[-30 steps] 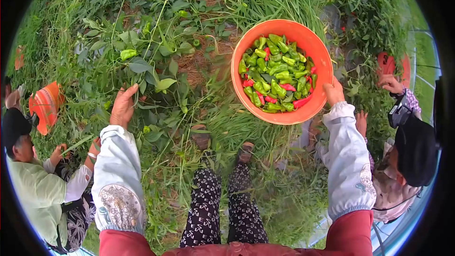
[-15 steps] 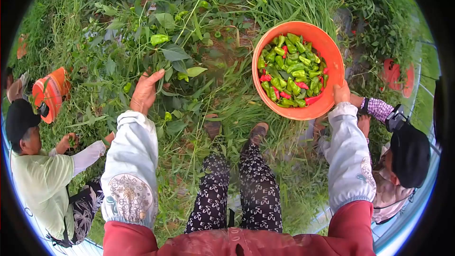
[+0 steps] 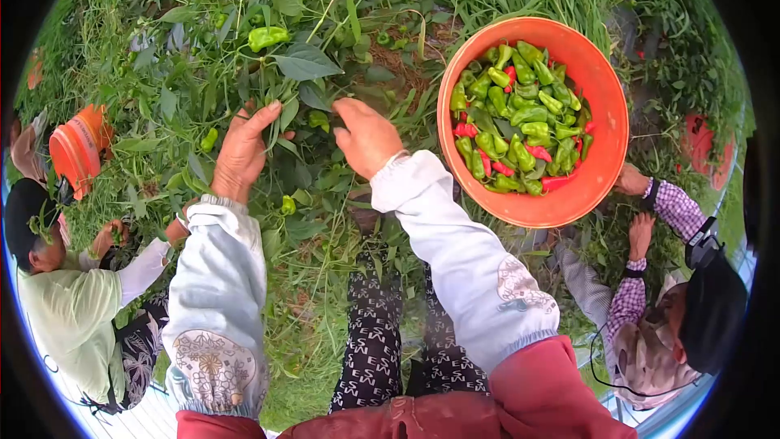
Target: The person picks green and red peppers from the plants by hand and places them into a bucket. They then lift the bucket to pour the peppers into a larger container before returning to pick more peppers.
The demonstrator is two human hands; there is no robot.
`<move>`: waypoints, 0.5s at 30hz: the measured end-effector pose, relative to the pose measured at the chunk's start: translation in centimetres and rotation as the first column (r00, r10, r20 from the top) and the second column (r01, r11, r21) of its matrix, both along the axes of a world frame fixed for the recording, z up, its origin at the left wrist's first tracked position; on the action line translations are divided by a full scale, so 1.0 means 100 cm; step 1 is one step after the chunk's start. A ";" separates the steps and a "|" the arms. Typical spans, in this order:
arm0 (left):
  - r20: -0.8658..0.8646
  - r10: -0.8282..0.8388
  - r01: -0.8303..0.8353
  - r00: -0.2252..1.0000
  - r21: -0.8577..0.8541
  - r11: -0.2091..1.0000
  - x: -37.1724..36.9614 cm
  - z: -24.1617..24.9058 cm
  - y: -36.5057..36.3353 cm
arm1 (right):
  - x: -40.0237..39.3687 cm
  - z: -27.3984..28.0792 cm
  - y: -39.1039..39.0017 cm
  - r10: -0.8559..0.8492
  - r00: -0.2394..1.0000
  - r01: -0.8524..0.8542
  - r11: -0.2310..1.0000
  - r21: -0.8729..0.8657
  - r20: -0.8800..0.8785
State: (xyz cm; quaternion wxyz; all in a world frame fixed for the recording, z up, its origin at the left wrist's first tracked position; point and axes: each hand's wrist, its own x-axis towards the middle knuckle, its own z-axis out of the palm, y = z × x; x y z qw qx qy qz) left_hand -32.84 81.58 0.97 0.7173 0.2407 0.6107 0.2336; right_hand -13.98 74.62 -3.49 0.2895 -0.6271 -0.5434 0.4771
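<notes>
One green pepper (image 3: 318,119) hangs between the left hand (image 3: 242,145) and the right hand (image 3: 367,140), just beside the right fingertips. The left thumb is raised, the other fingers partly hidden by leaves (image 3: 307,63); the right fingers curl loosely. How far either hand is open, or whether it grips anything, I cannot tell. Only a narrow, leafy gap separates the hands. Grass (image 3: 418,126) lies between the right hand and the orange bucket (image 3: 609,106), whose lower edge sits near the right sleeve (image 3: 471,252).
</notes>
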 end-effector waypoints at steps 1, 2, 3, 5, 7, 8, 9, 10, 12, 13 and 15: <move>-0.008 0.034 -0.034 0.999 -0.001 0.999 0.000 -0.002 0.000 | -0.026 -0.031 0.001 0.012 0.999 -0.012 1.000 0.008 0.051; -0.022 0.070 -0.070 0.997 -0.002 0.998 0.001 -0.002 -0.002 | -0.044 -0.052 -0.001 0.026 0.995 -0.028 0.999 0.015 0.097; -0.012 0.047 -0.047 0.999 0.003 0.999 0.002 -0.003 -0.002 | -0.051 -0.050 0.003 0.028 0.995 -0.028 1.000 0.008 0.095; -0.011 0.032 -0.032 0.999 0.000 0.999 0.005 -0.001 -0.003 | -0.059 -0.042 0.007 0.174 0.981 -0.154 0.968 -0.200 0.089; -0.005 0.026 -0.026 1.000 0.004 1.000 0.006 -0.003 -0.005 | -0.058 -0.032 0.008 0.130 0.991 -0.121 0.949 -0.292 0.014; 0.011 0.015 -0.015 1.000 0.007 1.000 0.005 -0.006 -0.006 | -0.056 -0.026 0.009 0.074 0.996 -0.090 0.922 -0.376 -0.055; 0.025 0.003 -0.004 1.000 0.011 1.000 0.005 -0.006 -0.005 | -0.053 -0.014 0.014 0.070 0.997 -0.082 0.903 -0.423 -0.045; 0.028 0.007 -0.007 1.000 0.014 1.000 0.005 -0.007 -0.006 | -0.052 -0.013 0.014 0.074 0.996 -0.084 0.903 -0.420 -0.042; 0.048 -0.017 0.018 0.999 -0.006 1.000 0.009 -0.005 -0.007 | -0.050 -0.020 0.011 0.151 0.987 -0.157 0.898 -0.411 -0.048; 0.005 -0.020 0.020 1.000 0.014 1.000 0.010 -0.009 -0.010 | -0.048 -0.022 0.008 0.140 0.990 -0.141 0.916 -0.375 -0.031; -0.007 -0.050 0.050 0.999 0.051 0.997 0.016 -0.010 -0.013 | -0.035 -0.020 0.008 0.065 0.994 -0.091 0.940 -0.328 -0.091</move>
